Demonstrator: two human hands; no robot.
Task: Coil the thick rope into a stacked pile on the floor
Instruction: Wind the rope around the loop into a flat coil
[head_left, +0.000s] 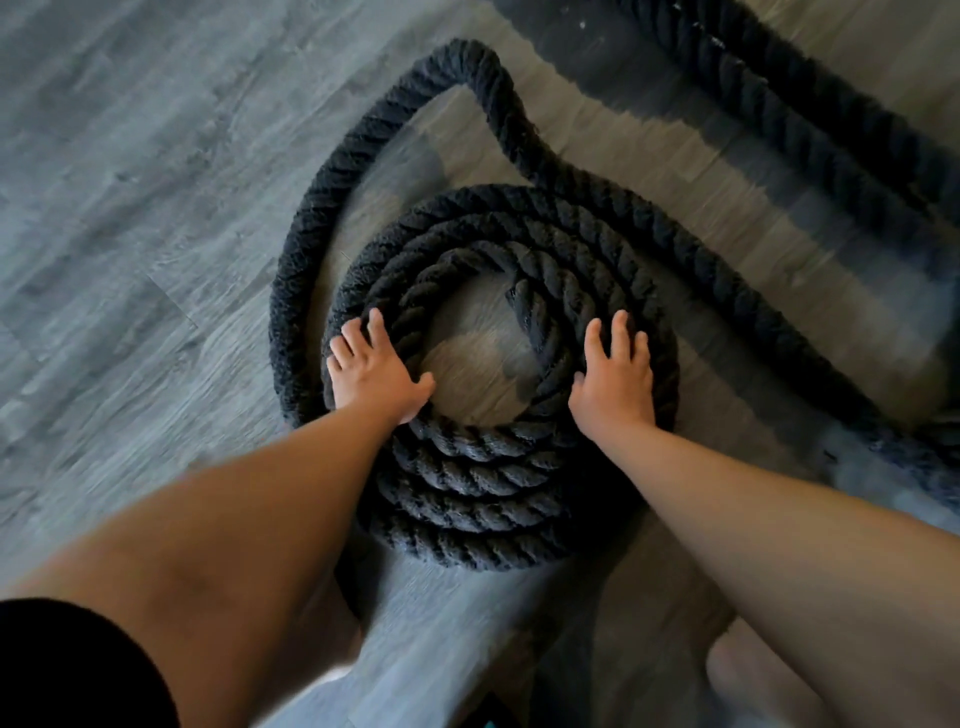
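Rope: a thick, dark, twisted rope (691, 254) lies on the floor (130, 182), and much of it is wound into a round coil (467, 467) right in front of me.
Coil: several rings sit tight against each other. On the near side they seem to sit in more than one layer. Bare floor shows in the hollow middle.
End: the rope's end (519, 299) sits inside the hollow, at the far right of the innermost ring.
Left hand: my left hand (376, 371) lies flat on the coil's left side, with the fingers straight and spread over the rings and the thumb pointing toward the hollow. It grips nothing and only rests on the rope.
Right hand: my right hand (613, 379) lies flat on the coil's right side (a mirror of the other), fingers straight and pointing away from me. It is empty too.
Loop: a loose loop (311, 223) swings wide round the coil's left side, apart from it. It bends at the far top and comes back down past the coil's right side. My left arm hides where it meets the coil.
Far stretch: another length (831, 130) crosses the top right corner, well apart from the coil.
Sleeve: a black sleeve (62, 670) shows at the lower left.
Floor: grey wood-look planks.
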